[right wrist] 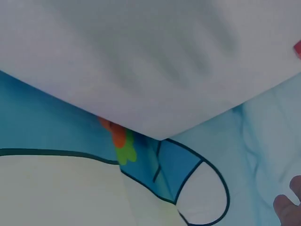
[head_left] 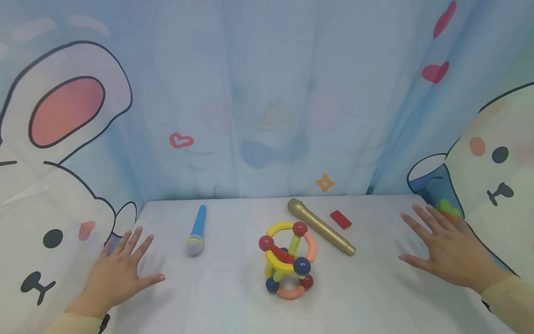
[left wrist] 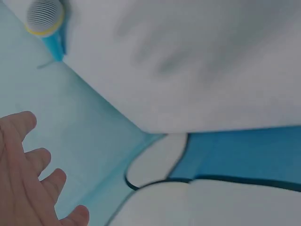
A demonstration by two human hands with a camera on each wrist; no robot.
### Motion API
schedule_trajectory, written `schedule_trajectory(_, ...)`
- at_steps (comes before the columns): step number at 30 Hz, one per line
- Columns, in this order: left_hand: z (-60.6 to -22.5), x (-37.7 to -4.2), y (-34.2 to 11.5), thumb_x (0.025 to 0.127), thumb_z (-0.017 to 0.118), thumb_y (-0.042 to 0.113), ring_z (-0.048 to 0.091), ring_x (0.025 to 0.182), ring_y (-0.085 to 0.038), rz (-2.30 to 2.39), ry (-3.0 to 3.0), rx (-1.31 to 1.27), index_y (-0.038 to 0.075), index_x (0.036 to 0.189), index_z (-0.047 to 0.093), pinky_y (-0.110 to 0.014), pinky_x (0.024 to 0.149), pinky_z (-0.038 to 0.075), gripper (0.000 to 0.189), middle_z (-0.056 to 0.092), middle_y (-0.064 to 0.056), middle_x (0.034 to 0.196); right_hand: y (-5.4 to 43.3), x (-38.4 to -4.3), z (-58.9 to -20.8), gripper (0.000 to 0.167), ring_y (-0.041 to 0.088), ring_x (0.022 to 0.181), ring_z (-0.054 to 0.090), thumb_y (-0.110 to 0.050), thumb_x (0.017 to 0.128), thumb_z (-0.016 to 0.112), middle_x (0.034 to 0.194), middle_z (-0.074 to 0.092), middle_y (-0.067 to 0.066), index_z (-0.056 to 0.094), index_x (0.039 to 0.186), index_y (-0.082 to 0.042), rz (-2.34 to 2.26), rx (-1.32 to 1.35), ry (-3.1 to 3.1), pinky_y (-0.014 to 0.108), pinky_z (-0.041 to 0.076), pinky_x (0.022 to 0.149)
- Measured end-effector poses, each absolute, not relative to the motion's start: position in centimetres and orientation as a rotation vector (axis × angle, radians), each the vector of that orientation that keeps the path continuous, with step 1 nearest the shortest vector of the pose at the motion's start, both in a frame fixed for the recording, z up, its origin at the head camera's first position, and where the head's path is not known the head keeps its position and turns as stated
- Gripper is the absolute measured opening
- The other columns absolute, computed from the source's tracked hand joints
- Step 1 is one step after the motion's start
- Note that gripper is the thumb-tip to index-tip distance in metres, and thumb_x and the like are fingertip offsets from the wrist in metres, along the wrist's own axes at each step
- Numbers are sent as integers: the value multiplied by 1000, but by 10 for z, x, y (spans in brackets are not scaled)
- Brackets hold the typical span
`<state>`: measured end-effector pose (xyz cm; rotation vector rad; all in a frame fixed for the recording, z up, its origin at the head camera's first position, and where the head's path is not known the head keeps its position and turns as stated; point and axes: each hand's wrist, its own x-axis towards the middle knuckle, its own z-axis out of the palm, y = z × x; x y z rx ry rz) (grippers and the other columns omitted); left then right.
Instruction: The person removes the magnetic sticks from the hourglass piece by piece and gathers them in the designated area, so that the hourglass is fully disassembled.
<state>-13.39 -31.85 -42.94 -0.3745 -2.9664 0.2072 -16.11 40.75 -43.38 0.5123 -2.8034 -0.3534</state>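
Note:
My left hand (head_left: 117, 276) hovers over the left side of the white table, fingers spread and holding nothing. Nearest to it lies a blue toy microphone (head_left: 198, 232) with a grey head. On the other side my right hand (head_left: 452, 248) is held over the table's right edge, its fingers spread too and nothing in them. Between the hands stands a build of curved coloured rods and balls (head_left: 280, 266). Behind it a gold microphone (head_left: 321, 227) lies slantwise, and a small red block (head_left: 340, 219) rests to the right of that. In the left wrist view, the blue microphone's head (left wrist: 44, 16) shows at upper left.
A light blue curtain (head_left: 267, 93) with cartoon animals and hearts hangs behind the table and along both sides. The white tabletop (head_left: 233, 297) ends at a straight back edge by the curtain. Hand shadows fall on it in both wrist views.

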Motion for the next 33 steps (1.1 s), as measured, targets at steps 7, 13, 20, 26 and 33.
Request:
schedule_trajectory(7, -427, -143, -273, 75, 50, 88, 27, 144, -42, 132, -2929, -490, 12, 151, 44, -66, 111, 19, 108, 28, -20, 159, 385, -165, -428, 110, 40, 149, 3, -76, 78, 62, 161, 21, 21, 18, 160, -19, -280, 612, -2767, 58, -17, 108)
schedule_trajectory(13, -427, -146, -216, 76, 53, 86, 26, 146, -35, -27, -2839, -657, 16, 153, 42, -63, 110, 26, 105, 26, -13, 161, 346, -164, -420, 108, 42, 143, 23, -78, 78, 61, 161, 23, 18, 21, 160, -21, -203, 646, -2783, 62, -5, 109)
schedule_trajectory(20, -415, -143, -146, 77, 42, 90, 25, 147, -31, -173, -2773, -828, 26, 159, 27, -59, 107, 36, 105, 14, -5, 166, 295, -160, -407, 106, 39, 141, 31, -80, 78, 59, 161, 24, 14, 28, 158, -18, -130, 802, -2731, 66, 29, 107)
schedule_trajectory(26, -412, -145, -113, 79, 47, 86, 53, 127, -23, -293, -2731, -984, 31, 160, 22, -44, 99, 48, 101, 2, 3, 167, 258, -153, -399, 104, 36, 132, 46, -80, 79, 58, 162, 24, 8, 25, 159, -23, -40, 898, -2708, 58, 46, 97)
schedule_trajectory(33, -412, -148, -98, 82, 59, 75, 60, 78, -11, -388, -2714, -1087, 32, 158, 28, -29, 75, 53, 93, 4, 5, 167, 231, -145, -394, 94, 24, 109, 63, -76, 82, 60, 159, 34, 1, 31, 157, -27, 92, 1047, -2631, 31, 58, 67)
